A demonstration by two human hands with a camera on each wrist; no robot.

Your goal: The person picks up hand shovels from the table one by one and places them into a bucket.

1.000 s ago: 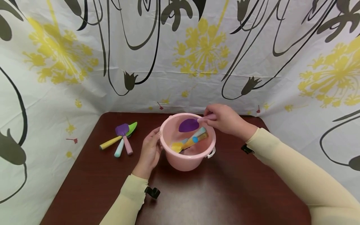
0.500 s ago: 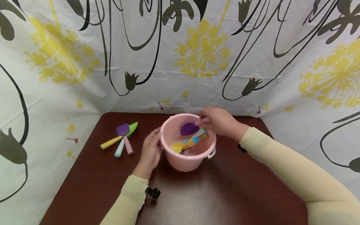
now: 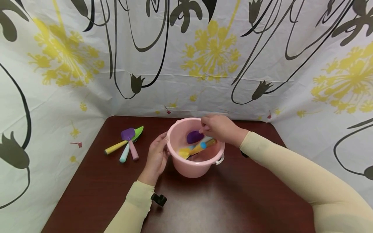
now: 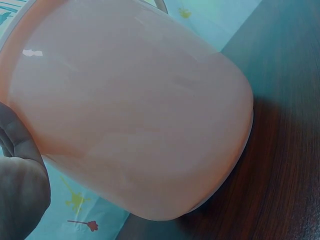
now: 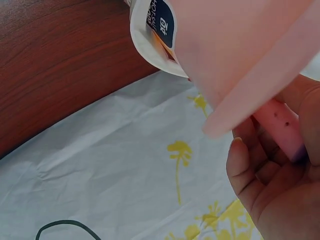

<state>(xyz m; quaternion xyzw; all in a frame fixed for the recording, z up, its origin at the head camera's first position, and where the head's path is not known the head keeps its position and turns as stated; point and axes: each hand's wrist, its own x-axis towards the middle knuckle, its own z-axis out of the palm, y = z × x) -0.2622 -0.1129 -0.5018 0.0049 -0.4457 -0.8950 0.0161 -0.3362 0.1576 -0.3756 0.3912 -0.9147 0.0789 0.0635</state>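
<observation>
A pink bucket (image 3: 190, 170) stands in the middle of the table. My left hand (image 3: 155, 160) grips its left rim, and in the left wrist view that hand is beside the bucket wall (image 4: 135, 110). Over the right part of the opening, my right hand (image 3: 222, 129) holds a toy shovel (image 3: 194, 137) by its pink handle, with the purple blade inside the bucket. The right wrist view shows the pink handle (image 5: 282, 127) between curled fingers, behind the rim. In the bucket lie a tool with an orange handle (image 3: 198, 149) and others, partly hidden.
Several toy tools lie crossed on the left of the dark table (image 3: 96, 181): a purple shovel (image 3: 127, 133), a green blade (image 3: 138, 132), and yellow, pale blue and pink handles. A patterned cloth (image 3: 175, 64) hangs behind and at both sides.
My right hand has moved left and down with the shovel, lowering the purple blade deeper into the bucket. My left hand and the bucket stay in place.
</observation>
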